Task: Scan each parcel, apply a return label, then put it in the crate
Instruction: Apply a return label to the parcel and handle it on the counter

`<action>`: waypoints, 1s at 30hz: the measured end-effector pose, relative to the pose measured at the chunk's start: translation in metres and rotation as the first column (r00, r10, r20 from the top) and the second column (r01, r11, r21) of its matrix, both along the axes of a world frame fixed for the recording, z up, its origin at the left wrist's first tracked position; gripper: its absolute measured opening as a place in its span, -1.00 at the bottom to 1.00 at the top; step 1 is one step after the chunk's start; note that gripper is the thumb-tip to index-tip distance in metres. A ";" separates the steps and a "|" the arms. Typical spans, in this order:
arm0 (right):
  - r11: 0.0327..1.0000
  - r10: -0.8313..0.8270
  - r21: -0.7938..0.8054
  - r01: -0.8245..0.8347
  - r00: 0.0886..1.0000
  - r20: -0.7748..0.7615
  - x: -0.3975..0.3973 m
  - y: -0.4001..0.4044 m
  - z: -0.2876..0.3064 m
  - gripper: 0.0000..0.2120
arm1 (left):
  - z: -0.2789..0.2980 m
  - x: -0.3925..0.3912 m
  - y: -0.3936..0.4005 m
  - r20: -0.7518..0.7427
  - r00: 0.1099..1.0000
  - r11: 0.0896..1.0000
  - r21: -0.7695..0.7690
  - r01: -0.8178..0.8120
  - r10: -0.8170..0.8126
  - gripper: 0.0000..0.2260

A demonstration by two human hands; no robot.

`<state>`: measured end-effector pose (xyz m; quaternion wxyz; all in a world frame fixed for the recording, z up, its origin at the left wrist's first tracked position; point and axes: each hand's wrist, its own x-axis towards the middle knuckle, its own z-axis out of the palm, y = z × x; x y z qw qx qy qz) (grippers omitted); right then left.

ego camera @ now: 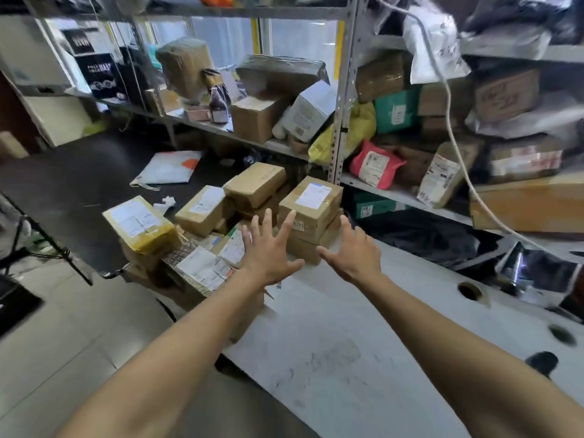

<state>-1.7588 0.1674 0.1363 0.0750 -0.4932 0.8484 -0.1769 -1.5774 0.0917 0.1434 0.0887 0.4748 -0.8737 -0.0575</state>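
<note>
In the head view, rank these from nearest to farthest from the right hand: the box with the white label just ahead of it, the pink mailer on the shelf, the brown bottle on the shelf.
From the right hand:
1. Box with the white label, just ahead, slightly left.
2. Pink mailer, lower shelf, ahead.
3. Brown bottle, upper shelf, far left.

Parcels piled at table's far left end, shelves behind them

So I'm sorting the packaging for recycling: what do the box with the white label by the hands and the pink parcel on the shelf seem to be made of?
The box looks like brown cardboard, matte, with glossy clear tape over its seams and a paper label. The pink parcel seems a soft plastic mailer bag: it is wrinkled, bulging and slightly shiny.
</note>
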 end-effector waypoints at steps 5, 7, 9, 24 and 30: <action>0.999 0.002 0.035 -0.004 0.999 0.048 -0.030 -0.065 -0.016 -0.02 | -0.004 -0.033 -0.084 0.044 0.997 0.995 0.081 0.052 -0.056 0.06; 0.999 0.016 0.045 -0.020 0.996 0.093 -0.039 -0.091 -0.025 -0.01 | -0.006 -0.043 -0.122 0.054 0.992 0.984 0.149 0.102 -0.111 0.10; 0.997 0.055 0.046 -0.064 0.984 0.169 -0.046 -0.119 -0.033 0.00 | -0.008 -0.052 -0.160 0.034 0.986 0.960 0.232 0.154 -0.166 0.13; 0.997 0.066 -0.006 -0.072 0.881 0.468 -0.071 -0.208 -0.077 0.36 | -0.056 -0.104 -0.282 -0.252 0.890 0.707 0.541 0.455 -0.380 0.16; 0.994 0.112 -0.069 -0.090 0.874 0.474 -0.079 -0.176 -0.066 0.27 | -0.039 -0.101 -0.244 -0.314 0.896 0.748 0.500 0.436 -0.313 0.16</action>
